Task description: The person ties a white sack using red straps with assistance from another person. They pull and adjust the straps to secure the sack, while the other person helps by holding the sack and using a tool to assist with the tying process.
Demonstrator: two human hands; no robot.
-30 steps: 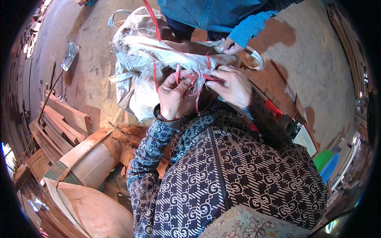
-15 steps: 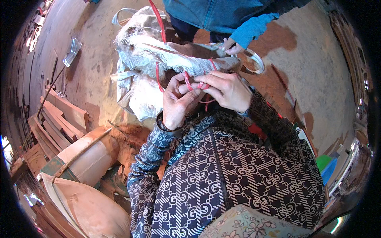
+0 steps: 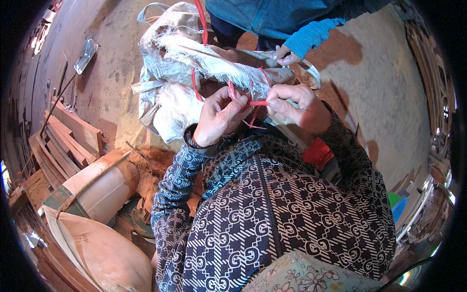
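Seen from where I stand, the left hand [image 3: 216, 117] has its grip pinched on a red cord [image 3: 259, 103] at the near edge of a white sack [image 3: 177, 112]. The right hand [image 3: 304, 108] grips the same cord between thumb and fingers, a short straight length spanning the two. Opposite, a co-worker's hand [image 3: 287, 56] lies at the sack's far side.

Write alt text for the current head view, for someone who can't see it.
The wearer's left hand and right hand hold red cord beside a frayed white woven sack. Beyond the sack stands a person in blue, and wooden boards lie to the left.
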